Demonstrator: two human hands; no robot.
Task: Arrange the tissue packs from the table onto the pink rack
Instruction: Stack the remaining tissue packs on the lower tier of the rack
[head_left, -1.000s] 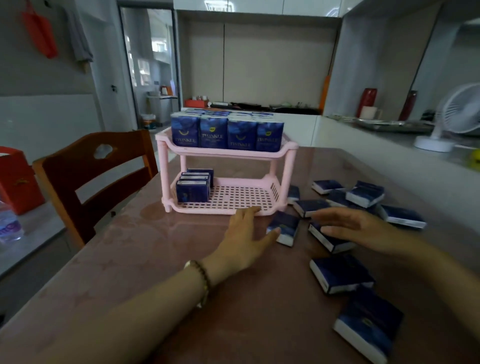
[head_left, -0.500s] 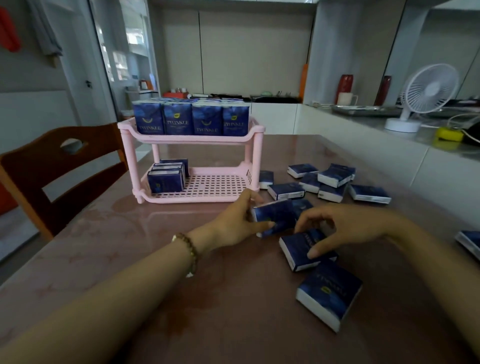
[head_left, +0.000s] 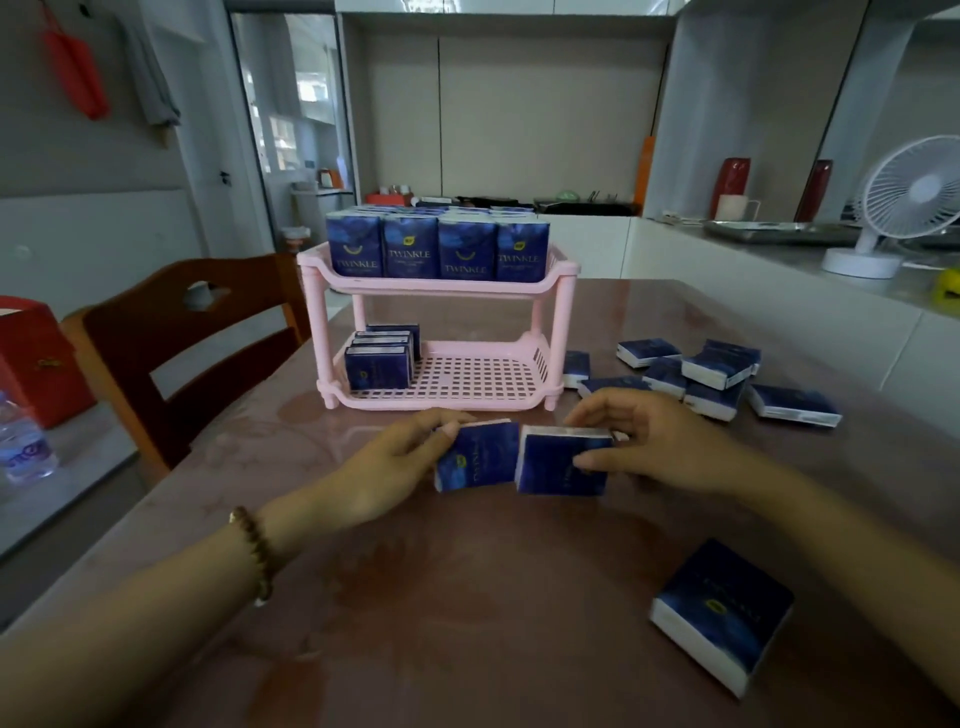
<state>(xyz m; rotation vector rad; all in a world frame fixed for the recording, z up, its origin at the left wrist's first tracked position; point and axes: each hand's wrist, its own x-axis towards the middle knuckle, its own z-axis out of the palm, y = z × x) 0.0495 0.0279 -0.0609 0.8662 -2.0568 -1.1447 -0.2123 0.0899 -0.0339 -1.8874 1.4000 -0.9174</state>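
Head view, seated at a table. A brown table (head_left: 467, 613) fills the foreground, and a wooden chair (head_left: 208, 338) stands at its left side. A two-tier pink rack (head_left: 564, 322) stands on the table toward the far edge. A white desk fan (head_left: 906, 200) sits on the counter at right.

The left hand (head_left: 389, 470) has its fingers curled round the left edge of one blue tissue pack, the left pack (head_left: 475, 462). The right hand (head_left: 657, 447) grips a second, the right pack (head_left: 550, 467), thumb on the near face and fingers behind. Both packs stand upright, side by side with inner edges meeting, just in front of the rack; whether they rest on the table cannot be told.

The top-tier packs (head_left: 436, 254) form a full upright row. The lower-tier packs (head_left: 379, 366) stand at that tier's left end. The loose packs (head_left: 719, 369) lie flat and partly overlapping, right of the rack. A single near pack (head_left: 722, 616) lies flat at front right. A beaded bracelet (head_left: 255, 545) circles the left wrist.
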